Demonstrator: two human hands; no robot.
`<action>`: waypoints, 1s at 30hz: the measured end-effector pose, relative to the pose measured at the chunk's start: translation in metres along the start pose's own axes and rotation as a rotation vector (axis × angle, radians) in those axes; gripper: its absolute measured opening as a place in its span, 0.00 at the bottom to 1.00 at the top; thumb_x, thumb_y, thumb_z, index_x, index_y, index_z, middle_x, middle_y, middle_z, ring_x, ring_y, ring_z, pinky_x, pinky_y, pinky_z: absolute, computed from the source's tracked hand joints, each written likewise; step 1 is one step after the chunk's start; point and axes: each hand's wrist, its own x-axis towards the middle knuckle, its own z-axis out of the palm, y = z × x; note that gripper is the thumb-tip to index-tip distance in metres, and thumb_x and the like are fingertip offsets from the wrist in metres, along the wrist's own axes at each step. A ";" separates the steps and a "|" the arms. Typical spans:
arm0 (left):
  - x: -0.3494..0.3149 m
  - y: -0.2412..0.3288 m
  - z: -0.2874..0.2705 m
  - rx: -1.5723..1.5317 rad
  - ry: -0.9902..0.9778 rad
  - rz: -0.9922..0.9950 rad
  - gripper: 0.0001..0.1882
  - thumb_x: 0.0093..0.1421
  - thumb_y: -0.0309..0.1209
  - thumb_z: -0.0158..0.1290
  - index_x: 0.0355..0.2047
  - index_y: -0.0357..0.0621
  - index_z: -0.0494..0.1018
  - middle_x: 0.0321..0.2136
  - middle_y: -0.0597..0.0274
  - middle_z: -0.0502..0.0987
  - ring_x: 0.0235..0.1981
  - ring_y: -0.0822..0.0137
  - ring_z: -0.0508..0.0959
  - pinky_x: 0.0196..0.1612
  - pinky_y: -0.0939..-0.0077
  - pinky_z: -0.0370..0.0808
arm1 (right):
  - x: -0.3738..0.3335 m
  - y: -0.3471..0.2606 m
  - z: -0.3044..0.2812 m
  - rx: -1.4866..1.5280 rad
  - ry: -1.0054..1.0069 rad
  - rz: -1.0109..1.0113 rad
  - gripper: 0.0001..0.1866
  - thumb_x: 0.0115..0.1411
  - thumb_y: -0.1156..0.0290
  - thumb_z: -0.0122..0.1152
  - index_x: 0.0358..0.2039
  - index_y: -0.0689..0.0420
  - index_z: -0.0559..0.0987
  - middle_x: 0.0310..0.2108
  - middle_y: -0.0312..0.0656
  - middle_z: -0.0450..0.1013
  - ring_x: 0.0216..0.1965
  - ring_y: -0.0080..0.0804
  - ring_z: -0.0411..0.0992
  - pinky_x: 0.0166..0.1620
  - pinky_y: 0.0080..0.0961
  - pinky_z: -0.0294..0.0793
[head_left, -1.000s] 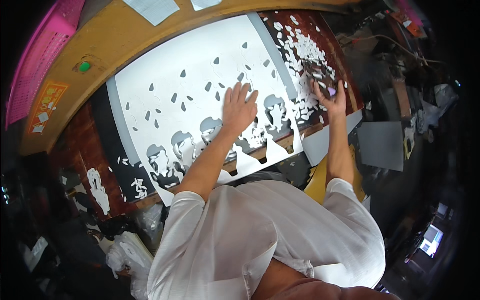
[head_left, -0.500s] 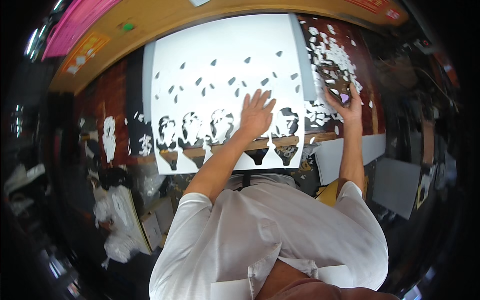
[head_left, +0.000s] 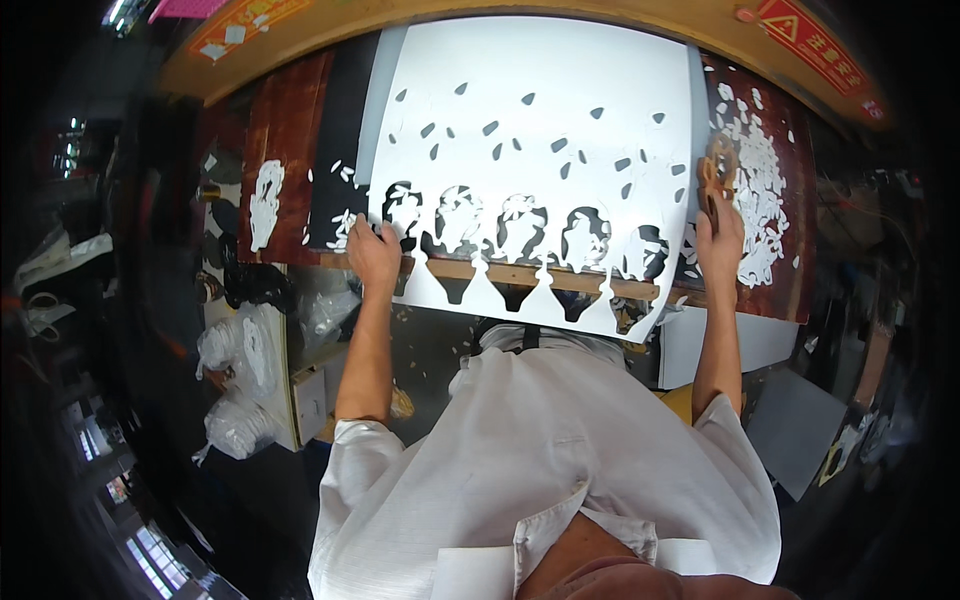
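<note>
A large white sheet (head_left: 540, 70) with small dark holes and a row of larger cut-outs lies in front of me. Its near edge hangs past the table, and its right edge bends up slightly. My left hand (head_left: 374, 258) is closed at the sheet's near left edge, thumb and fingers curled there. On the other side, my right hand (head_left: 720, 240) is wrapped round a brown openwork tool (head_left: 718, 170) that looks like a cutting die, held upright beside the sheet's right edge. Part of its lower end is hidden by my fingers.
Many white offcuts (head_left: 760, 200) lie heaped on the red-brown table (head_left: 290, 110) at right; a larger white scrap (head_left: 266, 205) lies at left. A yellow machine beam (head_left: 330, 35) crosses the far side. Plastic-wrapped bundles (head_left: 240, 425) stand low left, a grey board (head_left: 797, 430) low right.
My left hand has left the middle of the sheet for its left edge. My right hand has raised the brown tool from among the offcuts to the sheet's edge. The sheet is slightly turned.
</note>
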 end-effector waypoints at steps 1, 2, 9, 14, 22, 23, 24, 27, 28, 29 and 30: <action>0.003 -0.014 0.000 -0.068 -0.064 -0.016 0.29 0.66 0.42 0.58 0.57 0.27 0.76 0.48 0.33 0.81 0.52 0.35 0.80 0.58 0.46 0.76 | -0.015 -0.003 -0.003 0.153 -0.004 0.213 0.26 0.66 0.62 0.66 0.62 0.58 0.81 0.55 0.58 0.80 0.53 0.55 0.80 0.58 0.38 0.79; 0.014 -0.024 -0.001 -0.148 -0.162 0.014 0.29 0.67 0.44 0.58 0.55 0.27 0.77 0.46 0.35 0.82 0.51 0.37 0.81 0.57 0.47 0.76 | -0.029 -0.006 0.000 0.125 -0.171 0.265 0.25 0.67 0.60 0.65 0.59 0.62 0.82 0.49 0.56 0.82 0.47 0.53 0.82 0.54 0.38 0.80; 0.051 -0.031 -0.021 -0.344 -0.296 -0.124 0.21 0.70 0.46 0.56 0.38 0.36 0.79 0.32 0.40 0.84 0.37 0.38 0.84 0.42 0.50 0.79 | -0.055 0.002 0.037 0.403 -0.314 0.600 0.18 0.70 0.57 0.67 0.37 0.63 0.84 0.26 0.30 0.76 0.28 0.17 0.66 0.33 0.20 0.66; 0.008 -0.038 -0.058 -0.063 -0.430 -0.089 0.17 0.71 0.42 0.56 0.39 0.38 0.79 0.32 0.42 0.85 0.36 0.41 0.85 0.42 0.49 0.80 | -0.062 -0.005 -0.002 0.012 -0.380 0.549 0.22 0.70 0.54 0.66 0.46 0.64 0.85 0.37 0.43 0.82 0.36 0.33 0.77 0.42 0.30 0.76; 0.021 0.017 -0.037 -0.891 -0.720 -0.571 0.16 0.74 0.42 0.58 0.44 0.39 0.80 0.35 0.60 0.84 0.31 0.64 0.88 0.24 0.77 0.80 | 0.043 -0.184 0.053 0.367 -0.357 -0.076 0.14 0.70 0.74 0.65 0.54 0.58 0.85 0.49 0.43 0.83 0.46 0.30 0.81 0.52 0.29 0.80; 0.024 0.025 -0.032 -0.993 -0.732 -0.708 0.16 0.74 0.41 0.58 0.45 0.39 0.79 0.35 0.60 0.83 0.32 0.63 0.88 0.24 0.76 0.81 | 0.049 -0.216 0.072 0.428 -0.453 -0.066 0.14 0.69 0.74 0.65 0.54 0.58 0.85 0.50 0.42 0.83 0.47 0.30 0.81 0.53 0.28 0.81; 0.024 0.031 -0.028 -1.120 -0.741 -0.827 0.16 0.74 0.41 0.58 0.45 0.38 0.79 0.36 0.60 0.83 0.33 0.63 0.88 0.25 0.76 0.82 | 0.051 -0.245 0.091 0.507 -0.543 -0.139 0.15 0.68 0.74 0.65 0.55 0.57 0.85 0.52 0.43 0.82 0.48 0.35 0.82 0.53 0.30 0.81; 0.022 0.033 -0.023 -1.474 -0.686 -1.045 0.15 0.74 0.39 0.57 0.47 0.38 0.77 0.37 0.61 0.81 0.36 0.61 0.89 0.27 0.74 0.84 | 0.053 -0.310 0.143 0.559 -0.708 -0.344 0.19 0.66 0.73 0.65 0.57 0.58 0.83 0.55 0.50 0.80 0.51 0.44 0.81 0.52 0.35 0.82; 0.021 0.029 -0.022 -1.573 -0.648 -1.122 0.15 0.74 0.39 0.57 0.48 0.38 0.77 0.37 0.62 0.81 0.37 0.60 0.89 0.28 0.73 0.85 | 0.050 -0.324 0.157 0.589 -0.752 -0.340 0.20 0.65 0.74 0.66 0.58 0.58 0.83 0.55 0.51 0.79 0.50 0.46 0.81 0.52 0.36 0.82; 0.019 0.027 -0.020 -1.601 -0.660 -1.090 0.14 0.74 0.38 0.57 0.49 0.39 0.76 0.39 0.62 0.81 0.38 0.58 0.88 0.32 0.71 0.85 | 0.048 -0.334 0.167 0.596 -0.760 -0.348 0.20 0.66 0.74 0.65 0.58 0.58 0.83 0.55 0.50 0.79 0.48 0.45 0.81 0.51 0.35 0.82; 0.019 0.024 -0.019 -1.652 -0.712 -1.080 0.15 0.73 0.39 0.57 0.50 0.41 0.76 0.40 0.62 0.81 0.38 0.58 0.88 0.36 0.68 0.85 | 0.047 -0.342 0.175 0.594 -0.775 -0.330 0.20 0.67 0.74 0.65 0.59 0.58 0.82 0.55 0.49 0.79 0.46 0.43 0.81 0.50 0.34 0.82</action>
